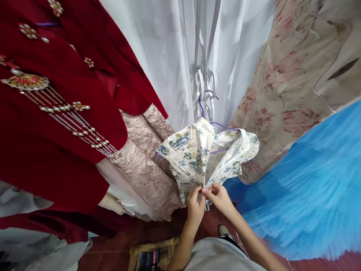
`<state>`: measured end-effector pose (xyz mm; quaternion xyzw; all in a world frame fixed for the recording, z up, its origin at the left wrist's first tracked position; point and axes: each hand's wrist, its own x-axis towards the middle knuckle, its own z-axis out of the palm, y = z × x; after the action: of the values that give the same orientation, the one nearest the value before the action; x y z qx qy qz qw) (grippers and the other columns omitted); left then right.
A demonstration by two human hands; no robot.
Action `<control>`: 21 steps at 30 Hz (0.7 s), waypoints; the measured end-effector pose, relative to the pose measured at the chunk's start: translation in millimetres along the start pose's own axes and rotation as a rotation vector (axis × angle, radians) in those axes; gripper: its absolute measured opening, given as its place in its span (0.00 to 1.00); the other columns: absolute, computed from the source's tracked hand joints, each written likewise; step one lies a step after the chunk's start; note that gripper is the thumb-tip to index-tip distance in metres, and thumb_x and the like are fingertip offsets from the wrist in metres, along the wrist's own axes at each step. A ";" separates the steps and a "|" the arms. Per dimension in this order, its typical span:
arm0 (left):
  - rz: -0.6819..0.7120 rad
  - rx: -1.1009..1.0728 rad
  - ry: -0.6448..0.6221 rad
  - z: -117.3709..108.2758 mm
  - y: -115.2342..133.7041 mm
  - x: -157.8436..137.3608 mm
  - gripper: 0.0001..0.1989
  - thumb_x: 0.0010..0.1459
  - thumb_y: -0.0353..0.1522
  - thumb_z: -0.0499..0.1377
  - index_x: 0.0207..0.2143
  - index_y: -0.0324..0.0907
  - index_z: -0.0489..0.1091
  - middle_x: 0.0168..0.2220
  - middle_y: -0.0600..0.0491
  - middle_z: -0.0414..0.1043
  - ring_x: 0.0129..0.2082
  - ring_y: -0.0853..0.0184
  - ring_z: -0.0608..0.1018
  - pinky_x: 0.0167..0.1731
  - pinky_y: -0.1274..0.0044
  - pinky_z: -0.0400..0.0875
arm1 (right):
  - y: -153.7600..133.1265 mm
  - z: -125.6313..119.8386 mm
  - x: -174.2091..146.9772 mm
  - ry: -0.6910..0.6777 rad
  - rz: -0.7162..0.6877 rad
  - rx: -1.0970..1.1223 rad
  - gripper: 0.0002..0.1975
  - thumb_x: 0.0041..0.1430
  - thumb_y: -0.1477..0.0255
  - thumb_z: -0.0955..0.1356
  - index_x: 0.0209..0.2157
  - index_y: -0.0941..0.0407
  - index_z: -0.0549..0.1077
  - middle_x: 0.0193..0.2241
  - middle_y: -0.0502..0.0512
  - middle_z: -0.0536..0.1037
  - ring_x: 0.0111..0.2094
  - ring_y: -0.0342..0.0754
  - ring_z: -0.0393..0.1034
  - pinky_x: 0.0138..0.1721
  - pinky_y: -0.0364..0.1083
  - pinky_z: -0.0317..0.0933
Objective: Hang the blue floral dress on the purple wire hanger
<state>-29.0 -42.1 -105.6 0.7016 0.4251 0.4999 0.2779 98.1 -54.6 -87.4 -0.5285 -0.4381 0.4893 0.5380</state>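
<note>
A white top with blue and yellow flowers (188, 150) hangs on a purple hanger (224, 126), hooked on a white ring in front of me. Its front lies partly open at the neck. My left hand (196, 201) pinches the front edge low down the opening. Right beside it, my right hand (218, 195) pinches the other front edge, so the fingertips of both hands meet there. Any button or fastener between the fingers is too small to make out.
Red garments with beaded ornaments (84, 131) and a pink brocade garment (152, 169) hang at left. To the right are a beige floral cloth (282, 86) and a blue tulle skirt (316, 180). Below, a wooden stool (169, 246) stands on the red tiled floor (109, 241).
</note>
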 end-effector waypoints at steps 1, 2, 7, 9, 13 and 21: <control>0.012 -0.010 -0.016 -1.9 -1.4 1.8 0.08 0.67 0.31 0.53 0.38 0.41 0.72 0.35 0.50 0.76 0.36 0.66 0.78 0.39 0.76 0.72 | 0.7 0.4 -0.7 0.027 -0.017 -0.022 0.26 0.53 0.48 0.74 0.25 0.56 0.69 0.19 0.50 0.72 0.21 0.43 0.65 0.23 0.42 0.57; 0.025 -0.019 -0.035 -3.9 -2.5 3.7 0.08 0.67 0.31 0.54 0.37 0.41 0.72 0.34 0.50 0.76 0.36 0.66 0.78 0.39 0.76 0.72 | 0.8 0.6 -1.1 0.044 -0.032 -0.043 0.25 0.54 0.48 0.74 0.25 0.56 0.69 0.19 0.50 0.72 0.21 0.43 0.65 0.23 0.42 0.56; 0.046 -0.039 -0.102 -15.1 -5.0 9.0 0.08 0.66 0.33 0.55 0.37 0.42 0.72 0.33 0.50 0.76 0.34 0.65 0.78 0.38 0.76 0.73 | -8.0 -1.3 -4.0 0.004 -0.055 -0.156 0.24 0.58 0.51 0.72 0.23 0.55 0.67 0.18 0.48 0.70 0.21 0.42 0.62 0.22 0.41 0.53; 0.049 -0.043 -0.119 -19.8 -5.9 8.3 0.07 0.66 0.33 0.55 0.37 0.42 0.72 0.33 0.50 0.76 0.35 0.65 0.78 0.39 0.75 0.74 | -13.4 -1.9 -7.4 -0.042 -0.032 -0.172 0.23 0.58 0.52 0.72 0.23 0.56 0.68 0.18 0.49 0.72 0.21 0.43 0.63 0.23 0.41 0.55; 0.079 -0.063 -0.147 -28.8 -6.6 5.4 0.06 0.65 0.31 0.55 0.39 0.42 0.72 0.35 0.48 0.77 0.37 0.64 0.79 0.40 0.75 0.74 | -19.7 3.0 -18.1 -0.146 0.052 -0.031 0.22 0.59 0.53 0.72 0.23 0.57 0.73 0.17 0.51 0.75 0.19 0.42 0.63 0.22 0.41 0.55; 0.122 -0.110 -0.181 -40.8 4.8 5.8 0.07 0.66 0.28 0.52 0.38 0.42 0.70 0.34 0.50 0.75 0.35 0.66 0.77 0.38 0.77 0.72 | -36.5 14.3 -17.1 0.019 0.154 0.204 0.20 0.48 0.55 0.77 0.22 0.59 0.77 0.11 0.48 0.70 0.11 0.36 0.51 0.14 0.39 0.43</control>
<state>-65.0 -40.8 -84.8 0.7520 0.3268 0.4729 0.3225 83.9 -68.1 -49.4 -0.5076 -0.3390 0.5663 0.5539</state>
